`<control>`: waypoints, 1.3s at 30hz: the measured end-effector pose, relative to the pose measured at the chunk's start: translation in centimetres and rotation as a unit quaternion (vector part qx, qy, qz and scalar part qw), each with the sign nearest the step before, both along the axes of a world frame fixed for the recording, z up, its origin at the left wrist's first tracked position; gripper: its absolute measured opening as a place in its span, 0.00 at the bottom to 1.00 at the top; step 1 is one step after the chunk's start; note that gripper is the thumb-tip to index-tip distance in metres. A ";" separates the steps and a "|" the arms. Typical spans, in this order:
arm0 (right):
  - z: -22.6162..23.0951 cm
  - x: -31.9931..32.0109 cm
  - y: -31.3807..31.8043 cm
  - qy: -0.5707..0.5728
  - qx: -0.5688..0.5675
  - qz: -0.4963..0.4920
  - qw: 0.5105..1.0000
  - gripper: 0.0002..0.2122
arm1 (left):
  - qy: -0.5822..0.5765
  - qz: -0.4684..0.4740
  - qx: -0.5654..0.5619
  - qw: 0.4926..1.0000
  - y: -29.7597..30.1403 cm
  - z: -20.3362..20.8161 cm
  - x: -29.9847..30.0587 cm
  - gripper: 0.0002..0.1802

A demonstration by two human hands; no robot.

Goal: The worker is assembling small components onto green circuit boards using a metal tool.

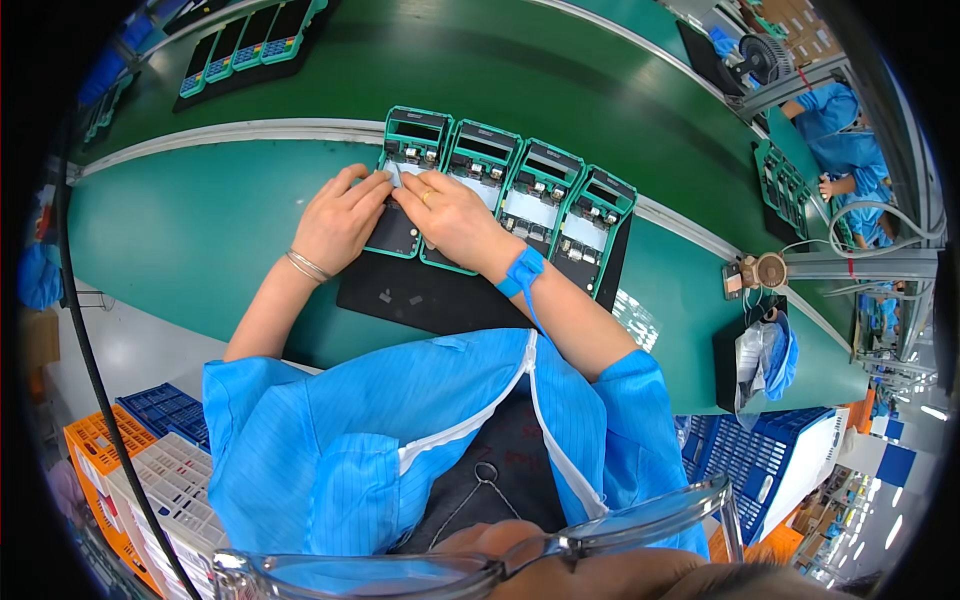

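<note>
Four green-framed handheld terminal housings with open electronics stand side by side on a black mat (390, 297). Over the leftmost housing (397, 235), my left hand (340, 218) and my right hand (458, 222) meet with fingertips drawn together. Between them shows a small pale, film-like piece (393, 174), too small to name surely; both hands seem to pinch it. My right wrist wears a blue strap (522, 270). Part of the second housing (478, 172) is hidden by my right hand. The third housing (535, 205) and the rightmost housing (588, 230) show white labels and metal parts inside.
Beyond the bench edge runs a dark green belt (560, 60) carrying finished-looking terminals (245, 50) at the far left. To the right stand a small fan-like device (765, 270) and a black bin (735, 350) with plastic bags. Co-workers in blue (840, 130) sit at the far right.
</note>
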State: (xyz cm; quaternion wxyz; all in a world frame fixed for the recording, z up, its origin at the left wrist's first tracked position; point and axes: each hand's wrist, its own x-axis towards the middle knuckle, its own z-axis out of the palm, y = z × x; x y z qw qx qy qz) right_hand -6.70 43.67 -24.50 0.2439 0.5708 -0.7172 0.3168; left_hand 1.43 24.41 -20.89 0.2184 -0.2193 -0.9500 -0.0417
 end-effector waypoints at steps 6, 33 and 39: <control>0.1 -0.1 0.0 -0.007 0.017 -0.001 1.000 0.17 | -0.011 0.007 -0.003 1.000 0.0 0.0 -0.1 0.17; 4.8 5.7 22.3 -0.077 -0.001 -0.172 0.982 0.11 | -0.275 -0.239 0.275 0.889 6.4 -4.2 15.3 0.13; 2.9 8.8 25.6 -0.104 0.013 -0.194 0.975 0.12 | -0.301 -0.213 0.262 0.892 7.6 -5.8 19.6 0.14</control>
